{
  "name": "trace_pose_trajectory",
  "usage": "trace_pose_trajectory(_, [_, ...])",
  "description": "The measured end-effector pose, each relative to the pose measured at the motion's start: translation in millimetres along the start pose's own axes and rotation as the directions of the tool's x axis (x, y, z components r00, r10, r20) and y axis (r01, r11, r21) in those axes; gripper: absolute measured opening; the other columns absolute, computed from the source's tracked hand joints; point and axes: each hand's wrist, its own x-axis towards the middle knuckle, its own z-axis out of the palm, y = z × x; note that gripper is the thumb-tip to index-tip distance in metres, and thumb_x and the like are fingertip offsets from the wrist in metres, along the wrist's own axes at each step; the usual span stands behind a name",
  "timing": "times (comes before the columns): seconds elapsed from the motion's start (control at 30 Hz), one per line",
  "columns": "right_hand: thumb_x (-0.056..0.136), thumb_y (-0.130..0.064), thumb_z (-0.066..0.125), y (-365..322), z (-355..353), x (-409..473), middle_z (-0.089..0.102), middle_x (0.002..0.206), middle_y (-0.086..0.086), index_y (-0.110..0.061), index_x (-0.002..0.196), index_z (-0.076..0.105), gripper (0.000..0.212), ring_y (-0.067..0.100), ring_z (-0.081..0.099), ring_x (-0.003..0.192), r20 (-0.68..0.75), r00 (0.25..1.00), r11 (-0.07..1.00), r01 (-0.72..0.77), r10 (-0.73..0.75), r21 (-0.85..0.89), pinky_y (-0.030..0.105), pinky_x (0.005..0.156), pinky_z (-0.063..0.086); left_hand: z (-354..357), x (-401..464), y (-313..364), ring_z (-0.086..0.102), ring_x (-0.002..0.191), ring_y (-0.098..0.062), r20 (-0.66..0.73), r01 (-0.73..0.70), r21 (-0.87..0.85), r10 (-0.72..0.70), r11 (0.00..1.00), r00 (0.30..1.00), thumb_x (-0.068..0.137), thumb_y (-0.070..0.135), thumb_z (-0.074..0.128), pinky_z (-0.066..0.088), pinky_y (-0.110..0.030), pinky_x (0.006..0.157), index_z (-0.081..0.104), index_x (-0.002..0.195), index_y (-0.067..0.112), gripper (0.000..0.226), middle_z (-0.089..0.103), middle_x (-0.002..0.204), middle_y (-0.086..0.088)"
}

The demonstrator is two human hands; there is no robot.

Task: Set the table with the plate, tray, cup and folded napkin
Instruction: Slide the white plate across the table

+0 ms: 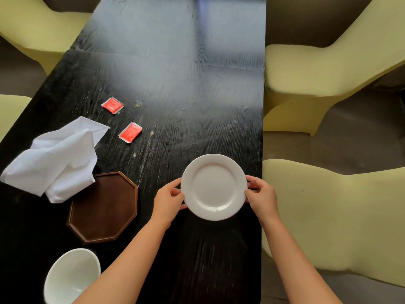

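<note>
We hold the white plate [213, 187] between both hands, near the right edge of the dark wooden table [166, 80]. Our left hand [168, 199] grips the plate's left rim, thumb over the top and fingers curled beneath; our right hand [262, 195] grips the right rim in the same way. Whether the plate rests on the table or is lifted just off it we cannot tell.

Taking the plate as our landmark: to its left, a little nearer to us, lies the brown octagonal wooden tray [103, 208], flat on the table and apart from the plate. Farther left of the plate, beyond the tray, the white cloth napkin [57, 159] lies loosely crumpled, not folded, and one corner of it overlaps the tray's far-left edge. Well to the lower left of the plate, nearest to us, stands the white cup [70, 275], its open mouth showing, and our left forearm crosses in front of its right side.

Beyond the plate and to its left, two red sachets lie flat on the table: the nearer sachet [130, 132] just past the napkin's tip, the farther sachet [112, 105] a little beyond that one. To the right of the plate, past the table edge, stand pale yellow covered chairs [328, 207].
</note>
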Motion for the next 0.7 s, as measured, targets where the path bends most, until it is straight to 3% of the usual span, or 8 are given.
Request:
trace_pose_trajectory(0.27, [0.075, 0.006, 0.053, -1.9, 1.1, 9.2, 0.071, 0.093, 0.006, -0.018, 0.105, 0.068, 0.041, 0.039, 0.065, 0.084, 0.001, 1.000, 0.999, -0.018, 0.018, -0.051, 0.052, 0.080, 0.055, 4.2, 11.0, -5.0, 0.068, 0.084, -0.018, -0.033, -0.027, 0.060, 0.029, 0.998, 0.999, 0.081, -0.004, 0.054, 0.057, -0.024, 0.064, 0.054, 0.128, 0.026, 0.056, 0.069, 0.090, -0.011])
trace_pose_trajectory(0.5, [0.079, 0.001, 0.055, -3.3, -1.7, 9.4, 0.063, 0.089, -0.004, -0.022, 0.108, 0.064, 0.037, 0.026, 0.064, 0.081, 0.015, 1.000, 0.989, -0.025, 0.027, -0.146, 0.050, 0.080, 0.056, 3.9, 10.9, -2.7, 0.067, 0.086, -0.015, -0.074, -0.041, 0.087, 0.047, 0.995, 0.996, 0.083, 0.000, 0.060, 0.057, -0.025, 0.066, 0.058, 0.125, 0.024, 0.049, 0.069, 0.092, -0.003])
trace_pose_trajectory(0.57, [0.080, 0.000, 0.056, -5.5, -2.7, 9.5, 0.062, 0.093, 0.000, -0.017, 0.114, 0.062, 0.038, 0.024, 0.063, 0.079, 0.021, 1.000, 0.980, -0.018, 0.022, -0.197, 0.050, 0.079, 0.056, 2.6, 8.7, -0.5, 0.066, 0.085, -0.013, -0.087, -0.035, 0.104, 0.044, 0.994, 0.995, 0.083, 0.003, 0.060, 0.056, -0.023, 0.065, 0.057, 0.126, 0.020, 0.046, 0.068, 0.092, -0.002])
trace_pose_trajectory(0.7, [0.082, -0.006, 0.057, -19.7, -7.5, 2.7, 0.060, 0.111, 0.013, -0.013, 0.122, 0.057, 0.041, 0.021, 0.057, 0.077, -0.046, 0.998, 0.918, 0.026, -0.048, -0.396, 0.032, 0.073, 0.046, -6.8, -3.2, 11.6, 0.063, 0.085, -0.009, -0.115, -0.036, 0.241, 0.065, 0.970, 0.991, 0.085, 0.013, 0.060, 0.054, -0.025, 0.073, 0.055, 0.126, 0.016, 0.042, 0.067, 0.092, 0.003])
